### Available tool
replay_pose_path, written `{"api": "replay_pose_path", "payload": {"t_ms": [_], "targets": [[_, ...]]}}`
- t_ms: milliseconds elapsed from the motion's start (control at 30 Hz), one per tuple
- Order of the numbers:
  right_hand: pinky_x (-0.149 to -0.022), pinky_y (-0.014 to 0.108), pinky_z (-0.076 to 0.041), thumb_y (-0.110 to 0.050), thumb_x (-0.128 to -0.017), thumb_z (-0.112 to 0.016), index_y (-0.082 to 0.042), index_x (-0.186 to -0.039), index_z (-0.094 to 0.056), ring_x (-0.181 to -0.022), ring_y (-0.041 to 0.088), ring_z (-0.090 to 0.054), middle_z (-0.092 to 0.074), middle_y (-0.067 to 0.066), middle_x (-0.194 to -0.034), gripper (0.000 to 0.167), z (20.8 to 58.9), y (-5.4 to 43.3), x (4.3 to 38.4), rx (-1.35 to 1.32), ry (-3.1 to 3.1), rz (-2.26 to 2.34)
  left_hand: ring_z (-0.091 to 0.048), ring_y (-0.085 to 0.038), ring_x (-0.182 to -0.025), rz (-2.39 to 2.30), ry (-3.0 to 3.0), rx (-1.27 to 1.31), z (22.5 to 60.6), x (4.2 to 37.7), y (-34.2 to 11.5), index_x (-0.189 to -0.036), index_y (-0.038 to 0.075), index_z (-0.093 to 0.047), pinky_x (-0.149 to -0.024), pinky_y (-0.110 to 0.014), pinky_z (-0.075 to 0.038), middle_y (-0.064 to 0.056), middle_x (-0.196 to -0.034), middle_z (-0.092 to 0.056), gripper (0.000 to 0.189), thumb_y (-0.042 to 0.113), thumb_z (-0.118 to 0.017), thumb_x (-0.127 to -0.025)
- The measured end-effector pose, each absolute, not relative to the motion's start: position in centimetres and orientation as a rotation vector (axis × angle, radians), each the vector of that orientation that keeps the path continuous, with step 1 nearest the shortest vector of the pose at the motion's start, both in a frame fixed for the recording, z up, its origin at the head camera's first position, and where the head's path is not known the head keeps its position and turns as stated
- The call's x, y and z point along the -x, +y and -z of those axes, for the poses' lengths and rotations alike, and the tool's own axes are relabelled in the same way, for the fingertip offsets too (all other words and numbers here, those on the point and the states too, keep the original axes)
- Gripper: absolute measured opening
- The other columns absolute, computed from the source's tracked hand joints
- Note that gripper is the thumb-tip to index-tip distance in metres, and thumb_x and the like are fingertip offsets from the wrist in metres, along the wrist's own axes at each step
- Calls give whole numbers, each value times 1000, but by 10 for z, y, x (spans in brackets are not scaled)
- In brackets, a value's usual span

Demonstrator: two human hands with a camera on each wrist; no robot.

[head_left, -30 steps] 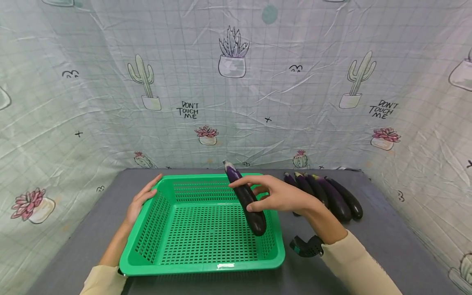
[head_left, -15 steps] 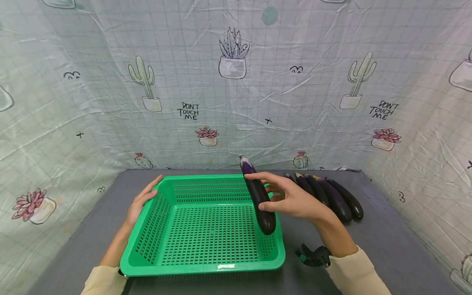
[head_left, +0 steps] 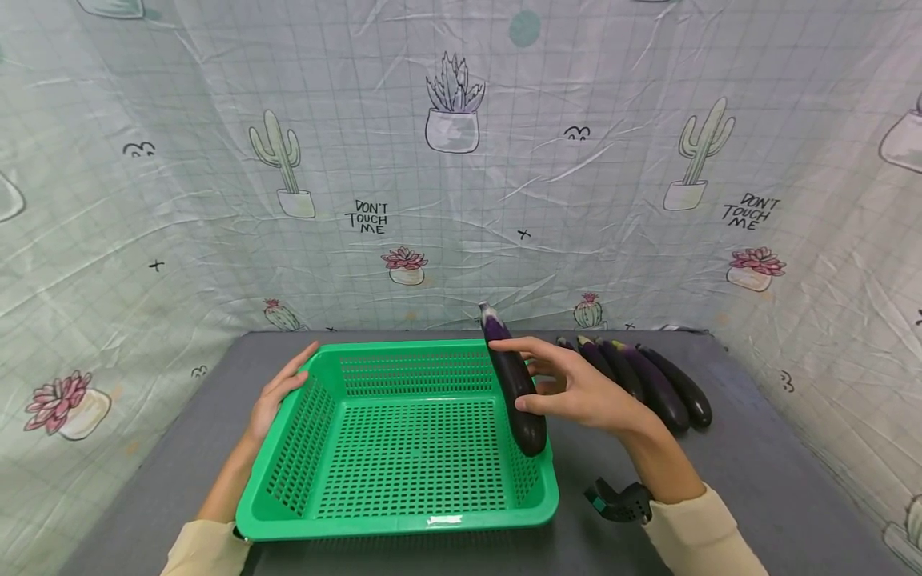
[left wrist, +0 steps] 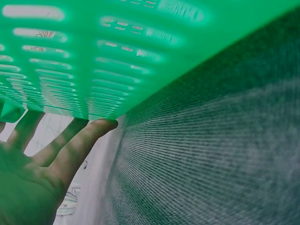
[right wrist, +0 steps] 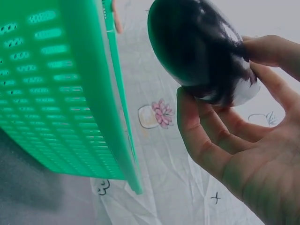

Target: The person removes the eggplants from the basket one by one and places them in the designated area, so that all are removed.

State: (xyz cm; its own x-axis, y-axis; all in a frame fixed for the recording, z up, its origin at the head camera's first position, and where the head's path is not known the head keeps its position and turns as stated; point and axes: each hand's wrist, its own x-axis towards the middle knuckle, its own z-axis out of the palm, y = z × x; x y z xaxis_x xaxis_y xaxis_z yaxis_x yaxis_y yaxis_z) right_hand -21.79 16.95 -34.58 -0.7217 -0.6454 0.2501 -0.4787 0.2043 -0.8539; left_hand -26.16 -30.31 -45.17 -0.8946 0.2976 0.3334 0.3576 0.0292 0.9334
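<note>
My right hand (head_left: 576, 388) grips a dark purple eggplant (head_left: 510, 376) between thumb and fingers. The eggplant is raised over the right rim of the green plastic basket (head_left: 360, 525), tilted with its pale stem end pointing away and its round end towards me. In the right wrist view, that glossy round end (right wrist: 197, 51) is up above the basket's side. My left hand (head_left: 270, 400) lies along the basket's left side, its fingers extended at the far left corner. The left wrist view has these fingers (left wrist: 77, 145) straight against the perforated wall.
Several more eggplants (head_left: 654, 388) lie side by side on the grey table (head_left: 756, 472), right of the basket and behind my right hand. A printed cloth (head_left: 461, 216) stands as a wall around the back and sides.
My right hand has carried the eggplant to the right, from above the basket's inside to its right rim. The left hand and basket have stayed in place.
</note>
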Motion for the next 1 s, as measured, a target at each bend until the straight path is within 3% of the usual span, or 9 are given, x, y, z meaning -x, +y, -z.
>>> {"api": "replay_pose_path", "payload": {"t_ms": [267,533,600,700,833,933,1000], "targets": [[-110,67,-43,-13,-98,-71,-33,-156,-45,-144,37,-46,-37,-1,-164,66,347,176,221,1085,2319,1537,-36,15,-141,2089,-2203,728,450,262,-302,-167,10,-14,-110,-11,-38,12,-169,-20,54,18,-24,-115],[-110,64,-45,-13,-99,-71,-31,-157,-44,-142,37,-47,-38,1,-163,66,347,185,225,1082,2327,1534,-30,17,-142,1955,-2248,701,452,262,-303,-166,3,-15,-107,-8,-32,19,-163,-26,54,16,-26,-114],[-109,61,-47,-12,-99,-70,-30,-157,-44,-143,37,-47,-39,2,-162,67,347,188,227,1081,2322,1538,-33,15,-142,1997,-2223,717,452,261,-303,-166,1,-13,-108,-9,-34,19,-164,-26,55,16,-25,-115],[-108,46,-51,-11,-99,-69,-28,-157,-43,-144,35,-47,-40,4,-162,66,346,193,228,1079,2311,1537,-36,13,-143,2051,-2191,740,452,261,-302,-166,0,-10,-110,-10,-37,17,-165,-25,55,15,-23,-115],[-105,28,-52,-12,-99,-70,-28,-158,-43,-142,18,-51,-41,4,-161,66,345,198,230,1065,2311,1529,-36,13,-143,2062,-2192,733,451,261,-302,-167,5,-12,-110,-11,-38,15,-167,-23,54,15,-23,-115],[-106,27,-51,-13,-99,-71,-29,-158,-43,-142,12,-50,-39,2,-163,67,344,202,231,1050,2329,1518,-36,13,-143,2055,-2194,728,450,262,-302,-167,4,-12,-109,-10,-37,15,-166,-24,54,16,-23,-115],[-105,28,-52,-12,-99,-70,-29,-158,-43,-143,20,-50,-38,2,-163,67,343,205,232,1046,2346,1509,-37,13,-143,2067,-2189,731,450,263,-302,-166,1,-10,-109,-11,-38,15,-166,-24,55,15,-23,-115]]}}
